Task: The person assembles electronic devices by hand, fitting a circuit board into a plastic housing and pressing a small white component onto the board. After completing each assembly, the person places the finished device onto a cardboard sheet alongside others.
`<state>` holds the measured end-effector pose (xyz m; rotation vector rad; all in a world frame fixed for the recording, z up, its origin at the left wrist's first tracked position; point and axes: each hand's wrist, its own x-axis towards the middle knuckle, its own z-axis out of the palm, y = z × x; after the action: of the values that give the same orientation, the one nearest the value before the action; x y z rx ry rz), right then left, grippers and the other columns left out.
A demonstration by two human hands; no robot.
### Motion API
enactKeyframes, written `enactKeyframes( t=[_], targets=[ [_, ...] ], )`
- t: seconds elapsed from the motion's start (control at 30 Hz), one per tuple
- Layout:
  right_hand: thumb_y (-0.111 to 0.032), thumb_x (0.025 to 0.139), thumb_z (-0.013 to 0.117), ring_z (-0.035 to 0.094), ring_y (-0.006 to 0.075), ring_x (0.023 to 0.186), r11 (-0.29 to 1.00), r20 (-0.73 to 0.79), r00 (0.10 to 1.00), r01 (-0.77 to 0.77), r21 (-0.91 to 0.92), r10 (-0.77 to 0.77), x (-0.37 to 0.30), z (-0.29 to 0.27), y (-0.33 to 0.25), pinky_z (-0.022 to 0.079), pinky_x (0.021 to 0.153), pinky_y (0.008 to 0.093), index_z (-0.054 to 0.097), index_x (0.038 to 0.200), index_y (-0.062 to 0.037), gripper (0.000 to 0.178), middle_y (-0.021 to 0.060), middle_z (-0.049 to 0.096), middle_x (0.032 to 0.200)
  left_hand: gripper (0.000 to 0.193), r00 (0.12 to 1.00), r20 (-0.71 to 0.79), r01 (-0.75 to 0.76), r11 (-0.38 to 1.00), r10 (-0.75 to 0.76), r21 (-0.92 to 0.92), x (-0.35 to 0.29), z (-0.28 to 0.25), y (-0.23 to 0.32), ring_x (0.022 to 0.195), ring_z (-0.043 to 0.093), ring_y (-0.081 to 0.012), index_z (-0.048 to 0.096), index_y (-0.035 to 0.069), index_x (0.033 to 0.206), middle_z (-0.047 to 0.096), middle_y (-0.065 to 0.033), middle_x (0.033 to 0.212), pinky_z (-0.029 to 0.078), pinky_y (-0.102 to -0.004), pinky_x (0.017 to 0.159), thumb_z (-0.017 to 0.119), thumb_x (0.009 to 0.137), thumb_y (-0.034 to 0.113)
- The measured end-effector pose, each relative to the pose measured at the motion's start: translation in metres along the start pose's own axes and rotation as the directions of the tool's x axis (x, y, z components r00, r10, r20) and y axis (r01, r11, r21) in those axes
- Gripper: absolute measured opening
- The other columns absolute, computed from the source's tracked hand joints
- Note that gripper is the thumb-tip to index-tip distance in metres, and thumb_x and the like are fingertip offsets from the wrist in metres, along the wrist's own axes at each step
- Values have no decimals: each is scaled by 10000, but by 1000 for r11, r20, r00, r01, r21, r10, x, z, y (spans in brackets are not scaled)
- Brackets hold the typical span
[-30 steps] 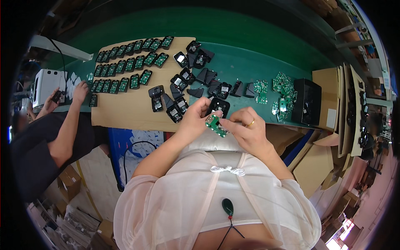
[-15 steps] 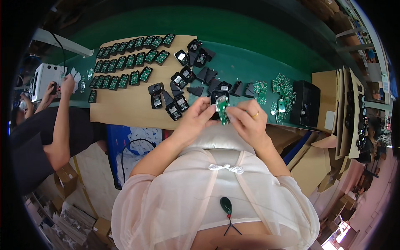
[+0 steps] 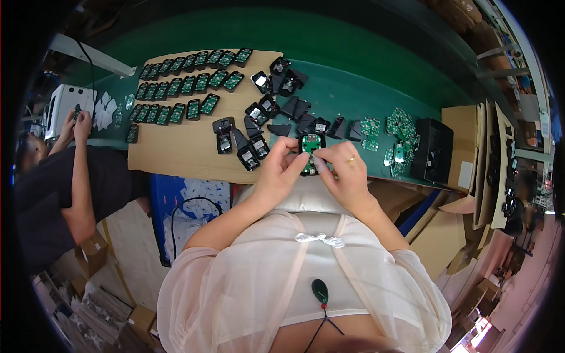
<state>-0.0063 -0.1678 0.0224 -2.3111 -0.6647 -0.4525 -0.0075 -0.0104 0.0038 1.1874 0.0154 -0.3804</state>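
In front of my chest, a green circuit board point(image 3: 313, 145) lies inside a small black plastic housing point(image 3: 302, 141). My left hand point(image 3: 281, 172) is closed around the housing's left side, its thumb at the board's edge. From the right, my right hand point(image 3: 346, 170) has thumb and forefinger pinched together on the lower part of the board. The fingertips hide that part. Beyond my hands lie several black housings point(image 3: 253, 152) with silvery parts inside, some tipped on their sides.
Cardboard point(image 3: 182, 144) at left bears three rows of housings fitted with green boards point(image 3: 174, 87). Loose circuit boards point(image 3: 402, 130) are heaped at right beside a black bin point(image 3: 434, 152). Further left, a co-worker's hands point(image 3: 79, 125) hold a small object near a white machine point(image 3: 66, 110).
The circuit board, held tilted over the housing before, now lies flat inside it. My right hand has moved slightly left, against the board. The co-worker's hands have come together.
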Motion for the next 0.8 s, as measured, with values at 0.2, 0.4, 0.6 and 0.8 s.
enactKeyframes(
  t=[0.2, 0.4, 0.6, 0.8],
  targets=[
    [-25, 778, 601, 459, 73, 723, 482, 317, 771, -606, 632, 553, -10, 19, -9, 411, 562, 210, 378, 1176, -35, 457, 29, 485, 892, 203, 996, -46, -76, 997, 75, -21, 4, -6, -10, 840, 543, -90, 425, 5, 990, 527, -51, 926, 449, -212, 700, 536, 821, 5],
    [-27, 790, 581, 472, 76, 729, 581, 332, 826, -558, 592, 455, -5, 43, -7, 401, 589, 198, 367, 1158, -35, 426, 25, 517, 916, 202, 990, -101, -99, 995, 98, -13, 0, -28, -18, 823, 565, -93, 438, 11, 989, 556, -56, 907, 462, -216, 682, 537, 813, 4],
    [-42, 810, 564, 473, 77, 707, 543, 390, 816, -576, 611, 427, 4, 67, -5, 383, 610, 191, 371, 1149, -34, 390, 24, 527, 897, 203, 982, -125, -132, 989, 139, 64, 1, -52, -22, 810, 572, -104, 455, -4, 1000, 580, -65, 892, 460, -223, 688, 543, 820, 32],
    [-98, 867, 505, 468, 74, 675, 278, 610, 613, -783, 557, 503, 14, 76, -6, 396, 556, 189, 421, 1132, -44, 283, 14, 483, 798, 306, 833, -527, -68, 976, 171, 208, 9, -128, -37, 931, 532, -153, 530, -16, 1108, 567, -93, 1004, 436, -265, 794, 560, 841, 131]
  ],
)
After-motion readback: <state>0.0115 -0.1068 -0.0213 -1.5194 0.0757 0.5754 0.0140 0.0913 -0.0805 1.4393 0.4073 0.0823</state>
